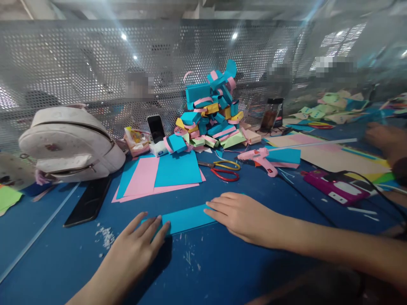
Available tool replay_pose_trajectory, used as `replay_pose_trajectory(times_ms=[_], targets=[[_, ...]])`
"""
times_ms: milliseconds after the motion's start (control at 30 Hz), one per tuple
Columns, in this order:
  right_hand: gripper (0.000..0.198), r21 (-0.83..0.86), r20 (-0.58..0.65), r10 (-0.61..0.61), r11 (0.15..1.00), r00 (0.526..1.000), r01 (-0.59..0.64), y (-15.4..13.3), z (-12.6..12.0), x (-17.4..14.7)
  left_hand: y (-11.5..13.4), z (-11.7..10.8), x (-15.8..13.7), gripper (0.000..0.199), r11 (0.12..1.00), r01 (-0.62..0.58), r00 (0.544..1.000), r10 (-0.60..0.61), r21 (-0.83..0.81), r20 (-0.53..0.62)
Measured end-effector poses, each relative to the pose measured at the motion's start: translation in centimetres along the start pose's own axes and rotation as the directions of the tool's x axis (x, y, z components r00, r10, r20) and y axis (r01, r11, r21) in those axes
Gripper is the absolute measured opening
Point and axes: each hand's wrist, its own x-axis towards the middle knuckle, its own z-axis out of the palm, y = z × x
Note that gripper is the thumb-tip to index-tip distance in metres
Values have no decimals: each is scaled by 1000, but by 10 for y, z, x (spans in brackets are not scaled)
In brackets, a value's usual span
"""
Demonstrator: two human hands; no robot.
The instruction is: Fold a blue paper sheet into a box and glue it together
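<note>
A folded strip of blue paper (pixel 187 219) lies flat on the blue table in front of me. My left hand (pixel 140 241) rests its outstretched fingertips on the strip's left end. Across the right end lies my right hand (pixel 237 216), fingers extended flat and pressing on the paper. Just beyond the strip are sheets of blue and pink paper (pixel 178 169). Scissors (pixel 224 169) with one yellow and one red handle lie beside those sheets. A pink glue gun (pixel 262 160) with a clear glue stick sits farther right.
A pile of folded paper pieces (pixel 213 114) rises at the back before a perforated metal screen (pixel 95 55). On the left are a white backpack (pixel 73 144) and a black phone (pixel 89 201). A magenta power strip (pixel 337 186) with cables lies right, near another person's hand (pixel 380 140).
</note>
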Motion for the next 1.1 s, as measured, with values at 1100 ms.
replay_pose_trajectory(times_ms=[1100], targets=[[14, 469, -134, 292, 861, 947, -200, 16, -31, 65, -26, -26, 37, 32, 515, 498, 853, -435, -698, 288]])
